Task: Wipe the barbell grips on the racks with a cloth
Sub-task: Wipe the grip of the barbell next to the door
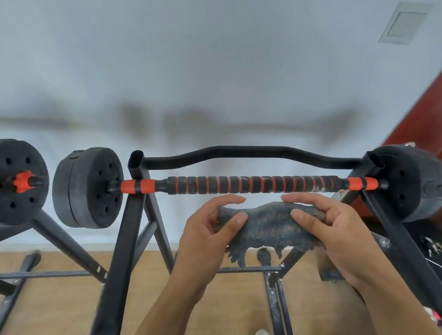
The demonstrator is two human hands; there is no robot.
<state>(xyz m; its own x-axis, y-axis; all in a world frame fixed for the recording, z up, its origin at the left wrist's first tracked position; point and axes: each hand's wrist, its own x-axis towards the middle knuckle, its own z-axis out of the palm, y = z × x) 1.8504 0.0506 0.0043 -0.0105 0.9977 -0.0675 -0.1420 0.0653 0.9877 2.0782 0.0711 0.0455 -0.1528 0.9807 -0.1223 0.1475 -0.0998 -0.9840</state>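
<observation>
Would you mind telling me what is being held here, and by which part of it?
The dark cloth, pinched at both of its ends, left and right, and stretched between them.

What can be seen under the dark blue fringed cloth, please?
Below the dark blue fringed cloth, pinched by the left hand and right hand, show a black metal rack crossbar and the wooden floor. Whatever lies directly behind the cloth is covered.

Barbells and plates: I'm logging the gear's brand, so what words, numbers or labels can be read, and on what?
Nothing here reads as text.
Pale marks on the end of the left barbell: too small and blurred.
Raised mark on the right weight plate: blurred, unreadable.
</observation>
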